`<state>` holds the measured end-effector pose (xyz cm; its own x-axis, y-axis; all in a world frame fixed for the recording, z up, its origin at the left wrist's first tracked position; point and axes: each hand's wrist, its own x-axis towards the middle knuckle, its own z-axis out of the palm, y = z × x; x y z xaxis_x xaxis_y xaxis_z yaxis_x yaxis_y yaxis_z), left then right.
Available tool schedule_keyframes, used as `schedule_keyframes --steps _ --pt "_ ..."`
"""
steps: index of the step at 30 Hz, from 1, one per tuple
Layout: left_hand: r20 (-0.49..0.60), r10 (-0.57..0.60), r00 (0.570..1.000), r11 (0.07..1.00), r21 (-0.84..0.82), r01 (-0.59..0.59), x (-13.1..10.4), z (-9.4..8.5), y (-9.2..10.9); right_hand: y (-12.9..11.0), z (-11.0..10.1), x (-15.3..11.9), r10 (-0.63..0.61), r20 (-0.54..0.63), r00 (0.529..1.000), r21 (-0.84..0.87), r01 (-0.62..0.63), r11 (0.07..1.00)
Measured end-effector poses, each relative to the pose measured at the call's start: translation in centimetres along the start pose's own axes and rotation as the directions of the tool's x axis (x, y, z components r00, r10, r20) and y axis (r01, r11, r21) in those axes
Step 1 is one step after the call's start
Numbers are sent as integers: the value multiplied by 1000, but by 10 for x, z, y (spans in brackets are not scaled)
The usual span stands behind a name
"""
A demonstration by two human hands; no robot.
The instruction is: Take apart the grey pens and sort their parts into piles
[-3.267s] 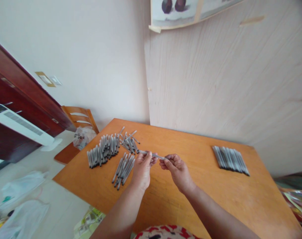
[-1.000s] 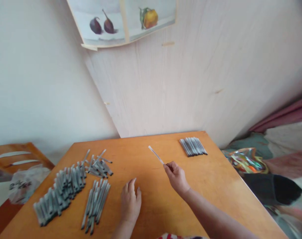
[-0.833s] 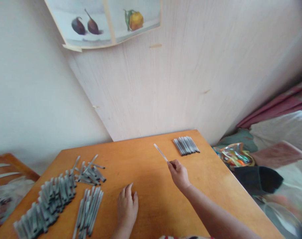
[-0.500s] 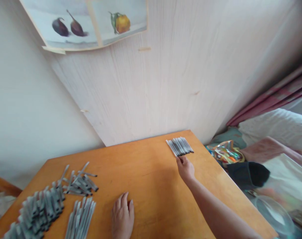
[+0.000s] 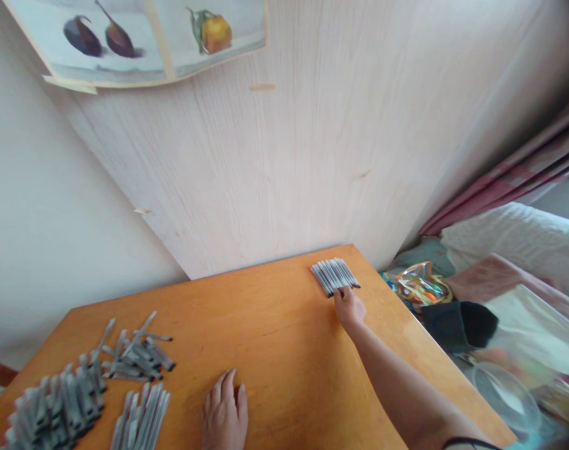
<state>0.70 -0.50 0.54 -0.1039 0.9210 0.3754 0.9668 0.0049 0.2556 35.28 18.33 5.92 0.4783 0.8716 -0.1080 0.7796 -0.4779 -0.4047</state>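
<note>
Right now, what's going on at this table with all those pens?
A person's right hand is at the near edge of a neat row of pens at the far right of the table. The left hand rests on the tabletop, holding nothing visible. Near it are a small bundle, a loose scatter and a larger heap of similar pens.

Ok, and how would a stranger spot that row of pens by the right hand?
Start with the wooden table and follow it to its far right corner, near the wall. The row of pens lies there, with the right hand at its near edge. Unlike the pens heaped at the left, these line up evenly side by side.
</note>
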Motion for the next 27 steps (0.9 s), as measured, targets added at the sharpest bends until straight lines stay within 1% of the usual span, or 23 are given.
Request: schedule_keyframes --steps 7,13,17,27 --pt "26 -18 1000 1000 -4 18 2 -2 3 2 4 5 2 2 1000 -23 -2 1000" --pt "20 -12 1000 1000 -5 12 1 -2 3 4 7 7 11 3 1000 -31 -11 999" --pt "24 -10 1000 1000 12 10 0 -2 2 3 6 5 17 4 1000 -31 -17 999" --pt "32 -19 999 1000 -6 19 0 1 0 2 0 -1 25 28 999 -9 -24 1000"
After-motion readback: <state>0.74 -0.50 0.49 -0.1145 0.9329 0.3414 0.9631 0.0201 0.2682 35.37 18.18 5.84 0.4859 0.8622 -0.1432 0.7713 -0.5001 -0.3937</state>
